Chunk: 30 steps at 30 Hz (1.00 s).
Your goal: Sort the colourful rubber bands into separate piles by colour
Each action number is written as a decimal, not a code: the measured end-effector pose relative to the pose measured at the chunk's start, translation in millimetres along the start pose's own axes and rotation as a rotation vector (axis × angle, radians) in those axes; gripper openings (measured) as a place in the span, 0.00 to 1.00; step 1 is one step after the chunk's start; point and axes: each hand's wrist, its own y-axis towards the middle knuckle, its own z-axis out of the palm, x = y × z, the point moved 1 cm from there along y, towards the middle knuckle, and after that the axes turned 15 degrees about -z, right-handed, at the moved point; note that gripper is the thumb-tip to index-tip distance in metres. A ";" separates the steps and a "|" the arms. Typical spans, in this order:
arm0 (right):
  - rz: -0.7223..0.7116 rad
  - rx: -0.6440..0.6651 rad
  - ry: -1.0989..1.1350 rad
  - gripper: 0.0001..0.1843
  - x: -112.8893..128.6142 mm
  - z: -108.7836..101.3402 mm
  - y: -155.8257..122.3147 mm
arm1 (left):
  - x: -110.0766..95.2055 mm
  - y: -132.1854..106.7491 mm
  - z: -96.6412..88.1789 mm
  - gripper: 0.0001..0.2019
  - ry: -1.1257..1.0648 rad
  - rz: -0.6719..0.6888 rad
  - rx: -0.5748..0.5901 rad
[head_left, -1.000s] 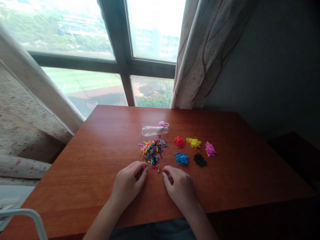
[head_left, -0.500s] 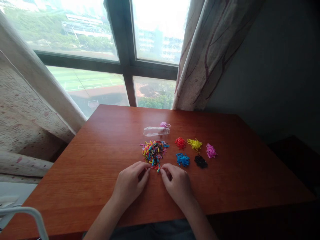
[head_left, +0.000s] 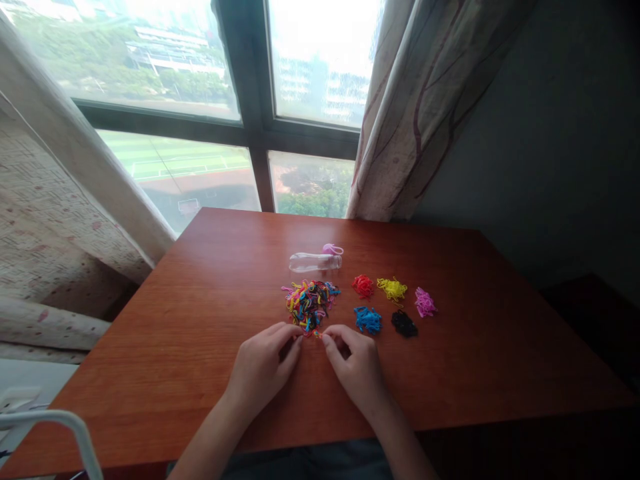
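A heap of small mixed-colour rubber bands [head_left: 311, 301] lies on the brown table. At its near edge, my left hand [head_left: 263, 357] has thumb and forefinger pinched together, with a reddish band at the tips. Opposite it, my right hand [head_left: 354, 360] pinches a short multicoloured tangle of bands [head_left: 318, 335]. Only a small gap separates the two sets of fingertips. Sorted piles sit to the right: red bands [head_left: 363, 286], yellow bands [head_left: 393, 289], pink bands [head_left: 425, 303], blue bands [head_left: 368, 320] and black bands [head_left: 404, 323].
Behind the heap a clear plastic bottle [head_left: 315, 263] lies on its side, beside a pink cap with a loop [head_left: 332, 250]. The wooden table [head_left: 200, 300] reaches a window with curtains [head_left: 400, 120]. A white curved tube [head_left: 65, 419] stands at the lower left.
The small tangle at my right fingertips, which hung down toward me, now lies more sideways between the hands. Both hands stay almost in place; the whole view has shifted slightly.
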 end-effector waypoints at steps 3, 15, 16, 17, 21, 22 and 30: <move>0.030 -0.025 0.071 0.11 2.2 1.0 4.4 | -0.1 0.0 -0.4 0.08 0.002 0.000 0.005; 0.045 -0.048 -0.009 0.12 -4.7 6.9 8.5 | 3.3 -1.9 1.8 0.08 -0.015 -0.001 0.010; 0.043 -0.050 -0.007 0.12 -4.2 6.8 8.3 | 3.0 -1.6 1.6 0.08 -0.014 -0.001 0.009; 0.041 -0.050 -0.007 0.11 -3.6 6.5 8.1 | 2.7 -1.3 1.5 0.08 -0.013 -0.001 0.008; 0.045 -0.049 0.008 0.12 -1.6 5.0 8.2 | 1.8 -0.8 1.3 0.08 -0.017 0.004 0.004; 0.052 -0.051 0.016 0.12 -1.8 4.8 8.1 | 1.7 -0.7 1.3 0.08 -0.019 0.004 0.002; 0.034 -0.025 -0.162 0.11 -6.9 9.0 5.9 | 1.8 -0.7 1.5 0.08 -0.016 0.003 -0.005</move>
